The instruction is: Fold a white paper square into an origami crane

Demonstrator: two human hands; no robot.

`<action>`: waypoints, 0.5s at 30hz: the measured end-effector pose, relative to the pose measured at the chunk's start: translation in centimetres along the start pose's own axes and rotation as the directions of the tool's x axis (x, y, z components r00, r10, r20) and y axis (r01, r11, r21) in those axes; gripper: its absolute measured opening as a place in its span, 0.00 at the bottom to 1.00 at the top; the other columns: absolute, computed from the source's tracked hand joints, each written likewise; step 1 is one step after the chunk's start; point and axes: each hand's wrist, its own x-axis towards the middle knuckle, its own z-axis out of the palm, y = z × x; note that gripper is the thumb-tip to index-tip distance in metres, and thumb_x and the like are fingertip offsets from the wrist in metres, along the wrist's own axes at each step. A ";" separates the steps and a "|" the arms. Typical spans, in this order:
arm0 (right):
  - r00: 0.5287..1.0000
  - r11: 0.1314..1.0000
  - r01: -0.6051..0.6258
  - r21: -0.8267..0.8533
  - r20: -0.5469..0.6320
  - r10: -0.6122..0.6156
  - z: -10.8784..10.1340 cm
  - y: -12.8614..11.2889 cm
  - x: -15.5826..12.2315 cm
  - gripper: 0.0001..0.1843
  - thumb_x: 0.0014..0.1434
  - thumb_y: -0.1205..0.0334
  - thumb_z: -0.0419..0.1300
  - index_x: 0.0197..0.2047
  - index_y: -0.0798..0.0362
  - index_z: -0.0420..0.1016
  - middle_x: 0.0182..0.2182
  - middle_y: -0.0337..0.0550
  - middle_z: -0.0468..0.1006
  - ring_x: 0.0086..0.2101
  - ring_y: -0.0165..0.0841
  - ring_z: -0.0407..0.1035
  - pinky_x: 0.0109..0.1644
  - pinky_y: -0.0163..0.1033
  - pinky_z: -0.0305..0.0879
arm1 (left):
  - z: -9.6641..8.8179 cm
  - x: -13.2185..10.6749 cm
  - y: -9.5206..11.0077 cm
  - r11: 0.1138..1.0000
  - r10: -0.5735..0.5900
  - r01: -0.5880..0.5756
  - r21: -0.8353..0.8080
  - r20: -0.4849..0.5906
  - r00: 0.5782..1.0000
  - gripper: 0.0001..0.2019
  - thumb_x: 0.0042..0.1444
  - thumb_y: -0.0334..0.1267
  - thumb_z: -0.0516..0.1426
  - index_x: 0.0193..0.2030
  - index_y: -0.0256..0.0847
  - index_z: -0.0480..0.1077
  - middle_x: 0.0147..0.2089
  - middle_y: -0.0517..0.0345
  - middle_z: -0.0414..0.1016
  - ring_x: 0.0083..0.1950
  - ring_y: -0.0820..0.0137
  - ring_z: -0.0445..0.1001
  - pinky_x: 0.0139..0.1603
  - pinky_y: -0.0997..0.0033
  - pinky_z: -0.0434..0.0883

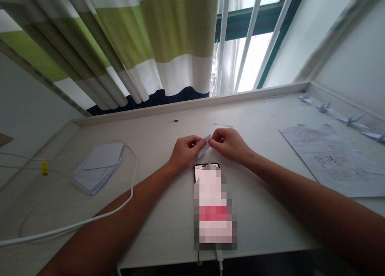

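A small folded piece of white paper (203, 146) is held just above the desk, beyond the phone. My left hand (187, 151) pinches it from the left between thumb and fingers. From the other side my right hand (230, 144) is closed, its thumb and fingertip pressed at the paper's right edge. The phone (207, 166) lies below both hands, its screen mostly blurred out. The paper's exact shape is partly covered by the fingers.
A stack of white paper squares (104, 158) lies left, with a white cable (132, 180) looping around it and over my left forearm. Several folded paper cranes (324, 107) line the right edge near written sheets (327, 156). A yellow clip (44, 168) sits far left.
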 end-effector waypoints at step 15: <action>0.980 0.964 0.198 0.175 0.000 -0.201 -0.9 0.1 -0.1 0.08 0.59 0.68 0.58 0.40 0.52 0.78 0.37 0.44 0.81 0.38 0.36 0.76 0.43 0.42 0.73 | 0.0 0.2 0.0 0.972 -0.069 0.087 -0.220 0.089 0.994 0.20 0.55 0.53 0.68 0.41 0.35 0.78 0.37 0.51 0.84 0.36 0.67 0.82 0.42 0.67 0.76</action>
